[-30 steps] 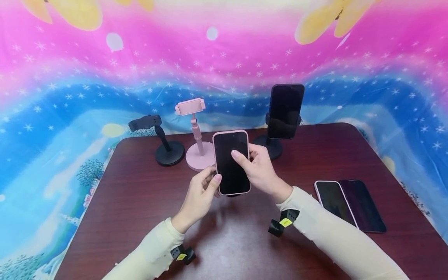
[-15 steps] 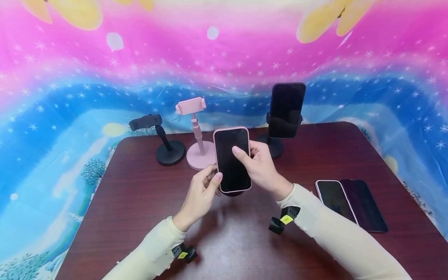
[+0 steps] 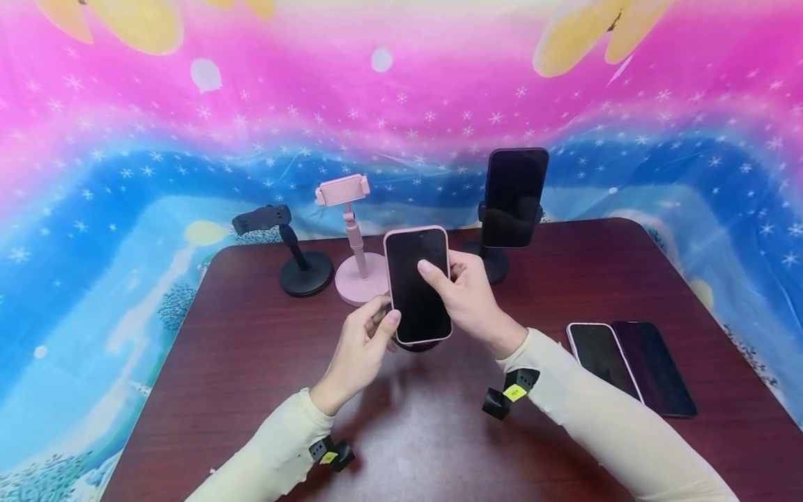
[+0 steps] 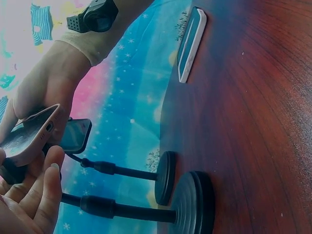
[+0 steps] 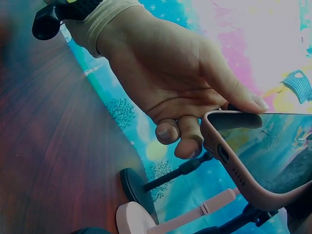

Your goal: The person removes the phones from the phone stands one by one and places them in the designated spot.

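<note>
A phone in a pink case (image 3: 419, 286), its dark screen facing me, is held between both hands at the table's middle. My left hand (image 3: 354, 348) grips its lower left edge, thumb on the front. My right hand (image 3: 469, 296) grips the right side, thumb lying over the screen. Behind the phone is a black phone stand; its round base (image 4: 195, 204) and pole (image 4: 141, 212) show in the left wrist view. A black clamp part (image 4: 12, 173) sits against the phone's back there. How firmly the clamp holds the phone is hidden.
Behind, a black stand (image 3: 304, 273) and a pink stand (image 3: 354, 237) stand left. A black phone (image 3: 514, 199) sits upright in another stand, back right. A white-edged phone (image 3: 602, 359) and a dark phone (image 3: 652, 369) lie on the table (image 3: 251, 390)'s right. A patterned cloth (image 3: 401, 118) hangs behind.
The pink-cased phone has risen slightly, with the right hand moving up along with it. More of the black base shows below the phone. Both hands keep their hold.
</note>
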`<act>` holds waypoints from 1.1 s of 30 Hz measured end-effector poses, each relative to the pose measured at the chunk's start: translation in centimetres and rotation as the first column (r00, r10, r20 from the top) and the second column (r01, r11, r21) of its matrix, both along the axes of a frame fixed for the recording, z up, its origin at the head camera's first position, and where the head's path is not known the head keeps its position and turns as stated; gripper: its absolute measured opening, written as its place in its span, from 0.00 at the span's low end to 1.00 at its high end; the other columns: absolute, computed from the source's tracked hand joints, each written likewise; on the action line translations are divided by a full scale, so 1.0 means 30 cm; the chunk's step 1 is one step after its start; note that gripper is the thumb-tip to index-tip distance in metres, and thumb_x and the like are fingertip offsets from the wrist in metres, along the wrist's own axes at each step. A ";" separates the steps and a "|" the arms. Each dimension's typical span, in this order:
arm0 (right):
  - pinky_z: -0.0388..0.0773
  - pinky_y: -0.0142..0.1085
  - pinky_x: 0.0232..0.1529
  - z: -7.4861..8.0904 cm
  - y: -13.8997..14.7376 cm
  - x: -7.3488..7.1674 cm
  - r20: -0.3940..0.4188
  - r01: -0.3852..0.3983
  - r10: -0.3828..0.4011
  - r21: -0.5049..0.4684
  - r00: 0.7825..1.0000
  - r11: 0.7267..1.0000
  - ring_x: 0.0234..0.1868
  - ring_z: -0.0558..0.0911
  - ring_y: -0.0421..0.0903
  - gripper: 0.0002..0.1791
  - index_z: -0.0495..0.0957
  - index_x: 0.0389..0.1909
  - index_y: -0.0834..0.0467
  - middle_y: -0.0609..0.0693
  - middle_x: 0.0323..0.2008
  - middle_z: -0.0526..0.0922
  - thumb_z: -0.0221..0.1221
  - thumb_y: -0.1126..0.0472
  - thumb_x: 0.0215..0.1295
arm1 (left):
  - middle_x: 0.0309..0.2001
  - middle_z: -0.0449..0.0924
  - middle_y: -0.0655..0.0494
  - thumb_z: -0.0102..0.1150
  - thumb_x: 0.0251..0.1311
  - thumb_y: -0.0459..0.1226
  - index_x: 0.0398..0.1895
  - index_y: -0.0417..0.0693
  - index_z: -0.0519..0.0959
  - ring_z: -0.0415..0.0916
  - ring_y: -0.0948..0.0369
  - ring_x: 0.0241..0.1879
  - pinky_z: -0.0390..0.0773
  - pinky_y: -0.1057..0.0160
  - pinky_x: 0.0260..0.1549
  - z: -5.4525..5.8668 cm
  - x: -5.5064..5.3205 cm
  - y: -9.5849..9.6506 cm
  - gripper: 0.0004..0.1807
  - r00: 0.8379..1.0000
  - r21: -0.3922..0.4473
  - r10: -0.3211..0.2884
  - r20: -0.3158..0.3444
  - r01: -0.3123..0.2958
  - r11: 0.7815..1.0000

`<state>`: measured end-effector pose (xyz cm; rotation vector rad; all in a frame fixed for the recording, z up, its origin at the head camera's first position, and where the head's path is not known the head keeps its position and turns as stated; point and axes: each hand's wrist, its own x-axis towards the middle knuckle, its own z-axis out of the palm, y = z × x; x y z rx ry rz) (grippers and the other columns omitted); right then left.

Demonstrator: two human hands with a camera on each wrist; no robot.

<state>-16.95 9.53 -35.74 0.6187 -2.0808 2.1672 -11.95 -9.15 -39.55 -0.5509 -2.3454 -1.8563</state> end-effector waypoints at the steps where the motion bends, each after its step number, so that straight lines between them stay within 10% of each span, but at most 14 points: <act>1: 0.88 0.38 0.36 0.000 0.000 -0.001 0.002 -0.001 0.001 -0.006 1.000 1.000 0.31 0.90 0.40 0.14 0.80 0.48 0.74 0.48 0.31 0.91 0.56 0.66 0.74 | 0.26 0.75 0.44 0.51 0.76 0.35 0.51 0.37 0.78 0.74 0.64 0.21 0.82 0.62 0.23 -0.002 0.001 0.000 0.11 1.000 -0.008 0.003 -0.003 -0.003 1.000; 33: 0.88 0.37 0.38 0.020 -0.005 -0.026 0.055 -0.023 0.025 -0.044 0.998 0.999 0.34 0.90 0.40 0.16 0.78 0.52 0.74 0.38 0.32 0.90 0.54 0.65 0.75 | 0.42 0.87 0.39 0.51 0.76 0.36 0.60 0.40 0.75 0.87 0.54 0.27 0.86 0.51 0.26 -0.015 0.006 0.006 0.15 0.998 0.053 -0.048 0.040 0.046 0.998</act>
